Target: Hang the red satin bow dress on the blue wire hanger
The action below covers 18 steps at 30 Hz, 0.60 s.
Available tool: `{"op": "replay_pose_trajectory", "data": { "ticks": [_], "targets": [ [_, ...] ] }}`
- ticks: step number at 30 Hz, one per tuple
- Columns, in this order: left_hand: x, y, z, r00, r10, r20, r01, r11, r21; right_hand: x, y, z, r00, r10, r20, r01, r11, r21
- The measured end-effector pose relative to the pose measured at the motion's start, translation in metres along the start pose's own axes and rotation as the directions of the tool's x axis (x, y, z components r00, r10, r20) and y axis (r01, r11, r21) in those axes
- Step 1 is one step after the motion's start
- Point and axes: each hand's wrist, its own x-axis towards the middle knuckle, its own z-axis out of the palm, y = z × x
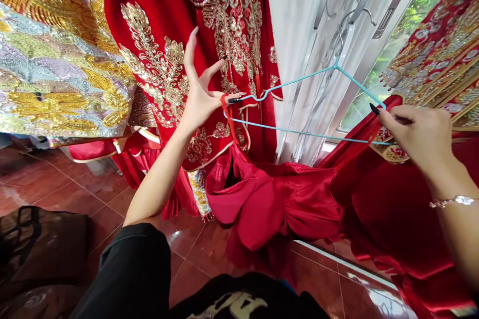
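A light blue wire hanger (307, 104) spans the space between my hands, its apex up near a white curtain. My left hand (202, 97) pinches a narrow red fabric loop (225, 109) at the hanger's left end, with long dark nails and two fingers spread upward. At the right end, my right hand (415, 134) pinches the edge of a red satin garment (292, 194) against the hanger wire. That garment droops in heavy folds below the hanger. A bracelet circles my right wrist, and a black sleeve covers my left upper arm.
Red gowns with gold sequin embroidery (220, 25) hang behind my left hand, beside a gold and silver embroidered garment (56, 70). A white curtain (299, 35) and window (407, 45) stand behind the hanger. Below are red floor tiles (198, 244) and a dark bag (41, 254).
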Motion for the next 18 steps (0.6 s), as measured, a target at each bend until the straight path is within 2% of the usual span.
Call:
{"op": "replay_pose_trajectory", "data": {
  "ticks": [5,7,9,11,13,14,15,16,18],
  "targets": [
    [0.029,0.024,0.042,0.988,-0.080,0.131,0.086,0.995,-0.041,-0.002,-0.006,-0.005,1.000,-0.009,-0.025,0.009,1.000,-0.008],
    [0.041,0.022,0.054,0.980,-0.101,0.168,0.112,0.992,-0.056,-0.003,-0.009,-0.008,1.000,0.001,-0.024,-0.001,1.000,-0.011],
    [0.051,0.013,0.055,0.962,-0.133,0.240,0.154,0.985,-0.071,-0.004,-0.012,-0.010,1.000,0.019,-0.006,-0.019,1.000,0.002],
    [0.055,0.000,0.044,0.901,-0.177,0.397,0.199,0.980,-0.017,-0.005,-0.012,-0.010,0.999,0.039,0.022,-0.040,0.999,0.011],
    [0.051,-0.008,0.024,0.794,-0.214,0.569,0.186,0.977,0.107,-0.005,-0.010,-0.007,0.998,0.055,0.031,-0.055,0.998,0.012],
    [0.046,-0.009,0.013,0.757,-0.218,0.616,0.151,0.976,0.160,-0.006,-0.008,-0.005,0.998,0.051,0.022,-0.052,0.999,0.015],
    [0.038,-0.007,0.004,0.757,-0.209,0.619,0.114,0.975,0.190,-0.009,-0.005,-0.003,0.999,0.041,0.003,-0.042,0.999,0.021],
    [0.026,-0.002,-0.003,0.803,-0.186,0.567,0.085,0.976,0.200,-0.012,-0.002,-0.001,0.999,0.028,-0.027,-0.027,0.999,0.030],
    [-0.005,0.016,-0.009,0.924,-0.123,0.361,0.042,0.974,0.224,-0.025,0.007,0.002,0.987,0.007,-0.158,-0.001,0.999,0.039]
  ]
}}
